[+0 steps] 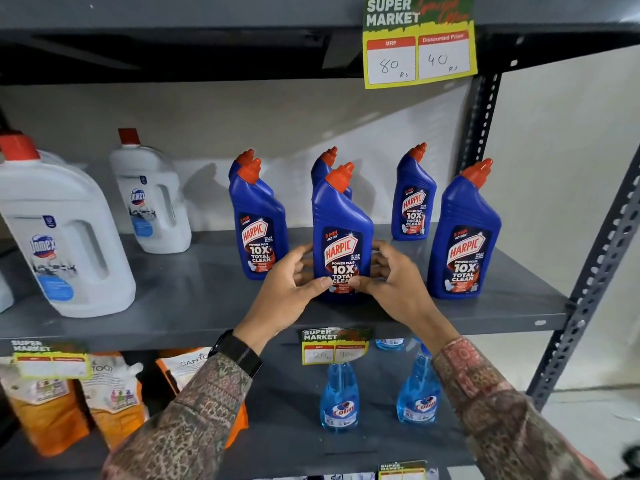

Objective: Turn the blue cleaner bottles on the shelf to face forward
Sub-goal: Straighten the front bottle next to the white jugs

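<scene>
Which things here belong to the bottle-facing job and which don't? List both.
Job:
- Harpic bottle held by left hand and right hand
- other Harpic bottles: left, back right, far right
- shelf

Not the job:
- Domex jugs
- Colin sprays
- orange pouches
- price tag

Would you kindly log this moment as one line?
left hand: on centre bottle | right hand: on it too | label: forward | shelf
</scene>
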{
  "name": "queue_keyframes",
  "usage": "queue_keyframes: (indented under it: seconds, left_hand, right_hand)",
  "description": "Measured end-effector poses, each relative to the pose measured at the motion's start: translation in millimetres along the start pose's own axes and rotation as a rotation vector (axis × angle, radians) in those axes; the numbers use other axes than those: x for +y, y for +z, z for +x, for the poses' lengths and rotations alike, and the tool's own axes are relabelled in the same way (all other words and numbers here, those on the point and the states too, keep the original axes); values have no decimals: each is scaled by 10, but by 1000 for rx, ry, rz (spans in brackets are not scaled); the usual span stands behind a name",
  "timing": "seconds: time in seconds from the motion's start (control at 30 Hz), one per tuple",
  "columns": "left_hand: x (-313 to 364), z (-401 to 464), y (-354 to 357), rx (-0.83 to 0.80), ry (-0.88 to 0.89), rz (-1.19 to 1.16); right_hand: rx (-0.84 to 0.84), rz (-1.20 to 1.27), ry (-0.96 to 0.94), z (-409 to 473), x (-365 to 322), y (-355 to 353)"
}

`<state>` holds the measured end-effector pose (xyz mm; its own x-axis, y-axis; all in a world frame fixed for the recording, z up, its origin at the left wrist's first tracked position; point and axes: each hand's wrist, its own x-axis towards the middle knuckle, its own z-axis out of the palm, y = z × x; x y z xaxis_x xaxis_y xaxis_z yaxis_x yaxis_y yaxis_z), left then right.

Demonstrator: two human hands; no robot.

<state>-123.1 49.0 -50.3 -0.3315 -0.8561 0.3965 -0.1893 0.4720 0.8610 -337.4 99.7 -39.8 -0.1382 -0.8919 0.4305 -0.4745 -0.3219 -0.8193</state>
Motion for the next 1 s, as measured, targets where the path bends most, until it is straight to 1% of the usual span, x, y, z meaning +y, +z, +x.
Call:
queue_keyframes:
  seconds: [0.27, 0.6, 0.67, 0.7, 0.77, 0.8, 0.87, 1.0]
  left_hand:
    - [52, -60, 43, 43, 36, 53]
    - [123, -91, 40, 20, 45, 45]
    - [142, -119, -13, -3, 29, 35]
    - [149, -139, -67, -2, 27, 41]
    - [139, -202, -251, 55, 29, 83]
    - [122, -234, -349, 96, 34, 111]
    - [61, -304, -580, 176, 42, 157]
    - [-96, -317, -1022, 307, -38, 141]
  right_hand:
    - [-13, -34, 7, 5, 20, 2]
    - [-6, -65, 13, -93, -97, -11]
    - [83, -31, 15, -183, -114, 19]
    - [167, -21, 16, -237, -123, 36]
    - [336, -30, 5, -330, -156, 95]
    - [374, -41, -6, -374, -172, 125]
    - [344, -64, -47, -453, -251, 262]
    - [135, -94, -82, -493, -497, 709]
